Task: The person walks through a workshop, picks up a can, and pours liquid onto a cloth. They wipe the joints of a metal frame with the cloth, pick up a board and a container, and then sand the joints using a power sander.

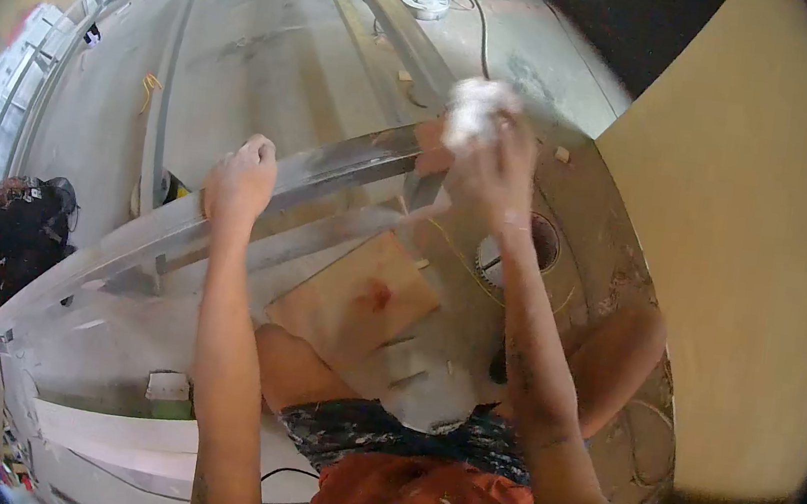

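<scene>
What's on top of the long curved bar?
The left hand is on the curved bar. That hand covers the bit of bar beneath it, so I can't see that part.

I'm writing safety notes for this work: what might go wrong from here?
The bare left hand on the metal beam might catch a sharp edge. The right hand, with its blurred white wad, might slip. If the beam shifts, it might knock the other person near its end.

A white wad [474, 110] and grey rail [136, 235] are seen. Dark shorts [346, 429] are patterned with pale blotches; a tan board [347, 304] is marked red.
</scene>
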Available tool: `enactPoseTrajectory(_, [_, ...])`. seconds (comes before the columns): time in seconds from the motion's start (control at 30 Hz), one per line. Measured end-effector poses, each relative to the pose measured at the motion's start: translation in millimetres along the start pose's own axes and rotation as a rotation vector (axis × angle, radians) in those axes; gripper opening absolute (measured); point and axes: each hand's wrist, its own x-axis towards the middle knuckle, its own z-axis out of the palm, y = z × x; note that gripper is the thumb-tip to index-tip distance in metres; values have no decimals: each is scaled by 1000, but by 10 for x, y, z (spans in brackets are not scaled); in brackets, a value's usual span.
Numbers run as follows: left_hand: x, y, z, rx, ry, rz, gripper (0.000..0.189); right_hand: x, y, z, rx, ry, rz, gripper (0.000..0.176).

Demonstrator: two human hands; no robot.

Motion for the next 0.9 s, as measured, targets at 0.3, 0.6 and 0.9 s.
enactPoseTrajectory(0.3, [-3,-31,2,82,70,73,38,202,129,165,-119,-600,-435,49])
enactPoseTrajectory(0.6, [17,-1,87,25,71,37,38,73,363,187,-199,-393,-384,43])
enactPoseTrajectory(0.9, [-44,4,91,87,85,55,39,29,12,473,-109,-512,-612,43])
